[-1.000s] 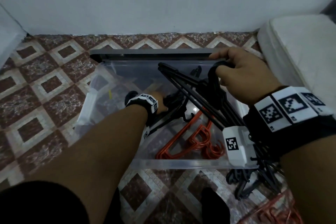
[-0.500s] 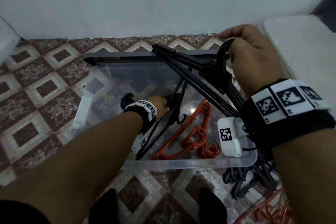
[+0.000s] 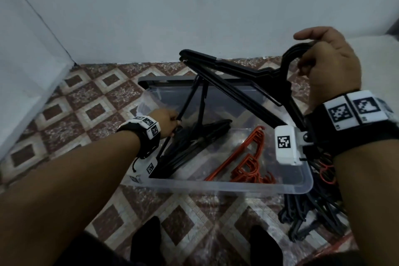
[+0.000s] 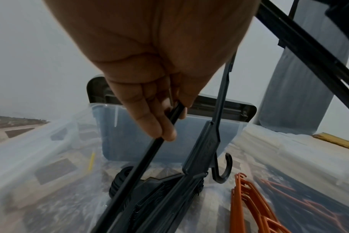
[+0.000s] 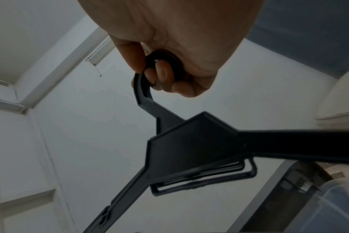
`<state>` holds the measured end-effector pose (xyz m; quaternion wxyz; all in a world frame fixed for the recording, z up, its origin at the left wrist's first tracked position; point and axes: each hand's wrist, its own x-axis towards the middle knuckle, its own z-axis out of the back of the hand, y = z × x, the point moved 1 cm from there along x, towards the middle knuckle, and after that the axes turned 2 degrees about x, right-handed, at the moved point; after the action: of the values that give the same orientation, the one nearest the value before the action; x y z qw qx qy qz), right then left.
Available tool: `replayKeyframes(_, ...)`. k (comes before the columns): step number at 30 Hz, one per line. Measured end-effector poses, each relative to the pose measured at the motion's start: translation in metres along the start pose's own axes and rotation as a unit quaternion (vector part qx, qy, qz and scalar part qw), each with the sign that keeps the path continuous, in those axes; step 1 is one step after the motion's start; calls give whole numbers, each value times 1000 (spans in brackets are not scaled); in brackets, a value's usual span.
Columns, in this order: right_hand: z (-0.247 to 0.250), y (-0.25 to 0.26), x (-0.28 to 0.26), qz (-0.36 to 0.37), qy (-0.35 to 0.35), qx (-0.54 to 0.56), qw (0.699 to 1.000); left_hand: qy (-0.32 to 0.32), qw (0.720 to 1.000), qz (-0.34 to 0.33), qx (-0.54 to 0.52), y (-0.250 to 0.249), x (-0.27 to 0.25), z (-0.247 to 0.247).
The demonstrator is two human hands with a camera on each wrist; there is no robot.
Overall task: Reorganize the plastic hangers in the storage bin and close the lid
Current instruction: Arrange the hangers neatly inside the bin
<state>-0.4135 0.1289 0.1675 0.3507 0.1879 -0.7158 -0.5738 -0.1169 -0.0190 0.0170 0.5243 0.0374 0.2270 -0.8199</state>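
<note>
A clear plastic storage bin [image 3: 226, 185] stands open on the tiled floor, its dark lid [image 3: 168, 81] upright behind it. My right hand [image 3: 328, 65] grips the hooks of a bunch of black hangers [image 3: 235, 71] [image 5: 189, 149], lifted above the bin. One black hanger [image 3: 194, 103] dangles from that bunch into the bin. My left hand [image 3: 170, 121] [image 4: 159, 119] pinches its thin bar [image 4: 149, 154]. More black hangers [image 3: 194, 142] [image 4: 165, 197] lie stacked on the bin floor at the left, orange hangers [image 3: 248, 162] [image 4: 249, 205] at the right.
A heap of black hangers [image 3: 313, 211] with some orange ones [image 3: 328, 175] lies on the floor right of the bin. A white wall runs behind, a pale panel [image 3: 26, 71] at the left, a white cushion edge [image 3: 377, 49] at the right. My feet [image 3: 146, 239] stand before the bin.
My right hand has lifted the bunch of black hangers up and to the right, clear of the bin. My left hand has risen off the bin floor and taken the dangling hanger's bar.
</note>
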Motion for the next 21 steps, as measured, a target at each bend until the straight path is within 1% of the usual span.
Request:
replayKeyframes(3, -2, 6, -2, 7, 24, 25, 999, -16, 1000, 5, -17, 8, -10, 3)
replayKeyframes(6, -10, 7, -9, 2, 78, 2, 997, -36, 999, -6, -26, 6, -12, 6)
replayKeyframes(8, -17, 5, -13, 3, 116, -1, 993, -54, 998, -5, -7, 2, -11, 15)
replayKeyframes(9, -19, 5, -14, 4, 123, -1, 992, -66, 998, -2, 11, 0, -10, 21)
replayKeyframes(11, -19, 5, -11, 3, 110, 1, 994, -96, 995, 8, 21, -1, -9, 37)
replayKeyframes(12, -17, 5, -8, 2, 98, 2, 995, -116, 993, 13, 19, -1, -11, 44)
replayKeyframes(16, -6, -2, -1, -4, 73, -20, 997, -240, 971, 7, 14, 4, -25, 75)
replayKeyframes(19, -5, -12, 0, 5, 67, -78, 995, -322, 947, -6, 8, 6, -35, 96)
replayKeyframes(21, -10, -19, -2, 15, 85, -125, 988, -351, 936, -18, -26, 8, -41, 107)
